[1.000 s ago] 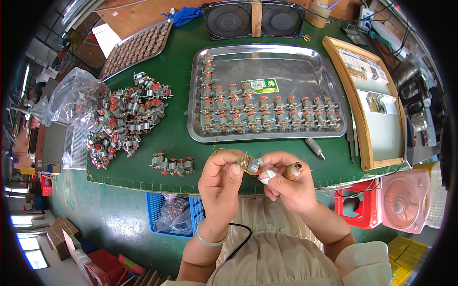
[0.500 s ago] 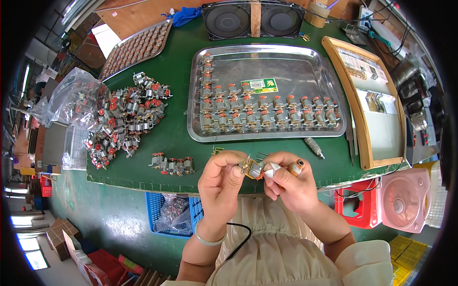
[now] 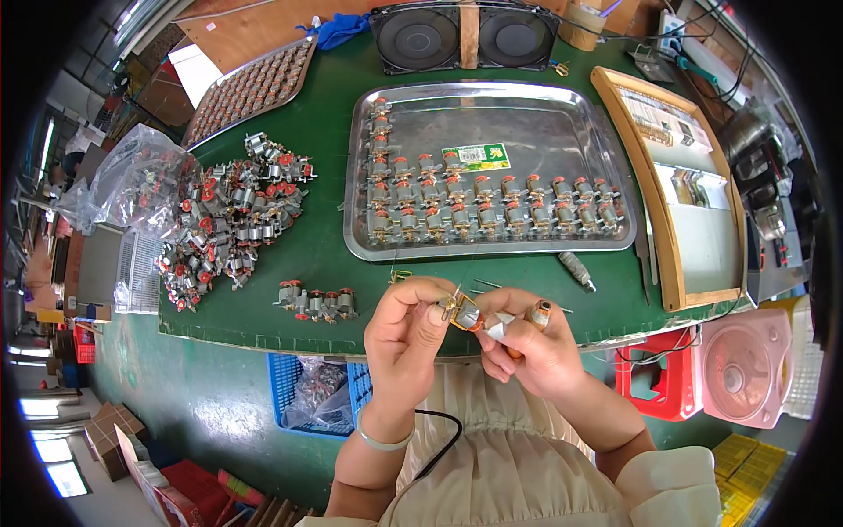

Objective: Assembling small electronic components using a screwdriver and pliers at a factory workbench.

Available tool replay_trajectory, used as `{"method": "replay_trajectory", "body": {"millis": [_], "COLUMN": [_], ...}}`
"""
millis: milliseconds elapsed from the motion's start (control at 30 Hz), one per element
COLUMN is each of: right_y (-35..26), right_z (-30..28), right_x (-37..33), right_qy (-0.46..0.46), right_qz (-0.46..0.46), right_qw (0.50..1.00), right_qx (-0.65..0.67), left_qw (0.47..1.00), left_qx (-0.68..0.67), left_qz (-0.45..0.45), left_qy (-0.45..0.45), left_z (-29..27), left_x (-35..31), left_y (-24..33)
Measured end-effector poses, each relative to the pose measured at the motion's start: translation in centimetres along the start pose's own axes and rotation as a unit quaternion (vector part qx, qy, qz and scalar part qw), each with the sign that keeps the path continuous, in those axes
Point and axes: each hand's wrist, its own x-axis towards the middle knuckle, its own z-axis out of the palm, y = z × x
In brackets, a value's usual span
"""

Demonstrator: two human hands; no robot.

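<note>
Near the table's front edge, my left hand (image 3: 407, 338) pinches a small silver motor-like part (image 3: 465, 314) with a brass-coloured frame and a reddish disc. My right hand (image 3: 536, 347) is closed around a brown-handled tool (image 3: 542, 311), whose handle end sticks up between thumb and fingers; its working end is hidden. White tape wraps a digit of this hand, close against the part. Just beyond both hands lies a metal tray (image 3: 358, 176) with rows of similar parts along its front and left. Thin metal pins (image 3: 486, 284) rest on the table between hands and tray.
Left of the tray is a big heap of loose parts (image 3: 237, 211) beside a plastic bag (image 3: 140, 180). A short row of parts (image 3: 318, 301) sits nearer me. To the right are a grey cylindrical tool (image 3: 577, 271) and a wooden-framed case (image 3: 672, 228). Two black fans (image 3: 421, 39) stand behind.
My right hand has turned slightly, so the tool's handle end tilts more upright and shifts a little left. My left hand keeps the part in nearly the same place.
</note>
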Motion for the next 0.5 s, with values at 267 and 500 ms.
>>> {"method": "replay_trajectory", "body": {"millis": [267, 500], "right_y": [0.6, 2.1], "right_z": [0.5, 1.2], "right_x": [0.0, 0.5], "right_qy": [0.010, 0.092], "right_qz": [-0.057, -0.211], "right_qw": [0.998, 0.958], "right_qx": [-0.041, -0.174], "left_qw": [0.996, 0.985], "left_qx": [0.063, 0.107], "left_qz": [0.058, 0.069], "left_qy": [0.034, 0.119], "left_z": [0.9, 2.6], "left_x": [-0.2, -1.1], "left_y": [0.2, -0.2]}}
